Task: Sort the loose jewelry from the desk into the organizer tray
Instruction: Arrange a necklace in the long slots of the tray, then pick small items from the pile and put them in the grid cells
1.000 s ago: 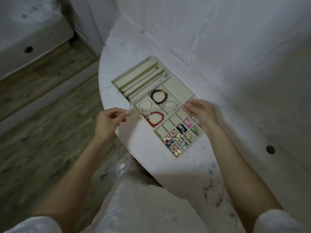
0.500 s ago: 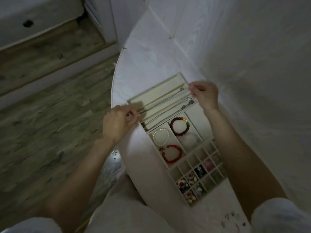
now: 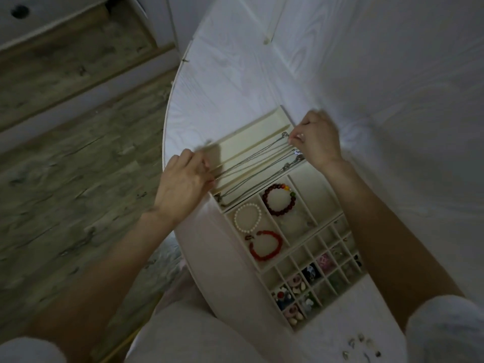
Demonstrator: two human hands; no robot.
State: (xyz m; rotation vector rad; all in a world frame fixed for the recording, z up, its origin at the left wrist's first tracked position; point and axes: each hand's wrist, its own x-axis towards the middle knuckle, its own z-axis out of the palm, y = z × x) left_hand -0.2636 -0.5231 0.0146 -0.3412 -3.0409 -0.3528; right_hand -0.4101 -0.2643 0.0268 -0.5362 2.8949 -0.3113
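A cream organizer tray (image 3: 322, 195) lies on the white desk (image 3: 225, 85). My left hand (image 3: 183, 184) pinches one end of a thin silver necklace chain (image 3: 251, 159) at the tray's left edge. My right hand (image 3: 317, 140) pinches the chain's other end at the far right of the long slots. The chain is stretched between them over the long compartments, beside other silver chains. A pearl bracelet (image 3: 247, 217), a dark red bead bracelet (image 3: 280, 199) and a red bracelet (image 3: 265, 247) lie in the middle compartments. Small compartments (image 3: 311, 273) hold several little pieces.
Several small loose stones (image 3: 362, 347) lie on the desk near its front right. The desk's curved edge runs on the left above a wooden floor (image 3: 65, 158). A white wall (image 3: 392, 61) rises close behind the tray.
Both hands moved from the tray's middle to its long slots, stretching a silver chain between them. The view tilted so the tray sits lower and nearer.
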